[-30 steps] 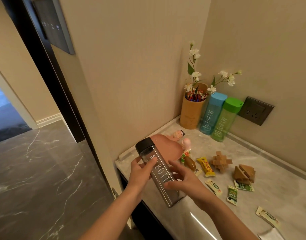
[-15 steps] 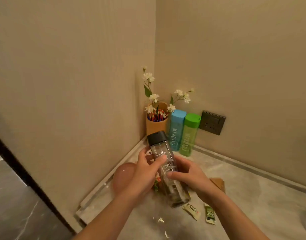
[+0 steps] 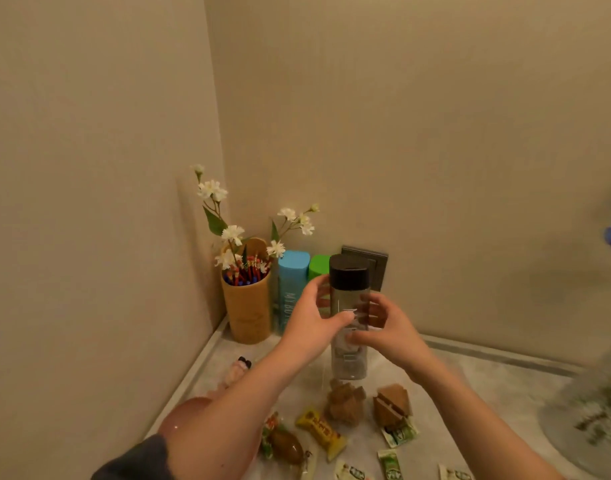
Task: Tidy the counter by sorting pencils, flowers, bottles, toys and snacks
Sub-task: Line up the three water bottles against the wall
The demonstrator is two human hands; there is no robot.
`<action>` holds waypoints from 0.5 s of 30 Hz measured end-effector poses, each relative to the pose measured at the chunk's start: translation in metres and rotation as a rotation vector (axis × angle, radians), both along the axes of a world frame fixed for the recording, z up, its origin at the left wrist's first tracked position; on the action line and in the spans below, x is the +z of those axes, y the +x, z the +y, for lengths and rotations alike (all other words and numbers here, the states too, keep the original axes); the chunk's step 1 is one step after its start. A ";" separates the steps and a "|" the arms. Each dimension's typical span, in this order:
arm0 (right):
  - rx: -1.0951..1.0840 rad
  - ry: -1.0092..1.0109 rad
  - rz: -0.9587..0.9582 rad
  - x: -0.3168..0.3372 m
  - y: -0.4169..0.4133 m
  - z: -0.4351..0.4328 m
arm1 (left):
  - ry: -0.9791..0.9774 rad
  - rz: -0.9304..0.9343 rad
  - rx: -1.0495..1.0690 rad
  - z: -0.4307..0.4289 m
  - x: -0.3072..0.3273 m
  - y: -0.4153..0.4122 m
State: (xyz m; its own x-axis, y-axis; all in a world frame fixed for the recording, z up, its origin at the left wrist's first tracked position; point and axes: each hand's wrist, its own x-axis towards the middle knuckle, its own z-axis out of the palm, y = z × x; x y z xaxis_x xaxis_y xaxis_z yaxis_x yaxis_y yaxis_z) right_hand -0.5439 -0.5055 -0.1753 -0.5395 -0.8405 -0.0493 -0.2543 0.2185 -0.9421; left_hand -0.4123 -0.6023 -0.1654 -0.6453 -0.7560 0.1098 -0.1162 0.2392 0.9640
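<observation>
Three bottles are at the far corner of the counter (image 3: 470, 393): a blue-capped bottle (image 3: 292, 282), a green-capped bottle (image 3: 318, 266) and a clear bottle (image 3: 347, 362). The clear one is upright with a black cap and pale lettering down its side. It is just right of the green one, before the wall socket (image 3: 376, 265). The left hand (image 3: 311, 320) and right hand (image 3: 383, 323) both grasp its body, fingers curled round it. Left of the bottles, one bamboo holder (image 3: 248, 313) carries pencils (image 3: 246, 271) and white flowers (image 3: 212, 190). Nearer lie two wooden puzzles (image 3: 345, 401) and four green sachets (image 3: 399, 433).

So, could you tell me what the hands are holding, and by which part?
The left hand and right hand grip the black-capped bottle around the middle of its body.
</observation>
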 end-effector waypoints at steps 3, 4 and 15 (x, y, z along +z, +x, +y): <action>-0.055 0.022 -0.005 -0.008 -0.010 -0.006 | -0.051 -0.049 -0.018 -0.009 -0.004 -0.015; -0.066 0.030 -0.007 -0.010 -0.013 -0.008 | -0.064 -0.063 -0.021 -0.012 -0.007 -0.019; -0.116 0.079 0.040 -0.040 -0.024 -0.018 | 0.012 -0.100 -0.022 -0.020 -0.047 -0.030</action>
State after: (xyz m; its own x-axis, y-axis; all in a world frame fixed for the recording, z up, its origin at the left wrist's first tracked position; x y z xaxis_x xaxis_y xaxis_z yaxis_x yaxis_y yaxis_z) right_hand -0.5678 -0.5234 -0.2155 -0.6359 -0.7666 -0.0889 -0.2604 0.3215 -0.9104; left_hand -0.4428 -0.6228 -0.2120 -0.6688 -0.7426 0.0348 -0.2070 0.2310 0.9507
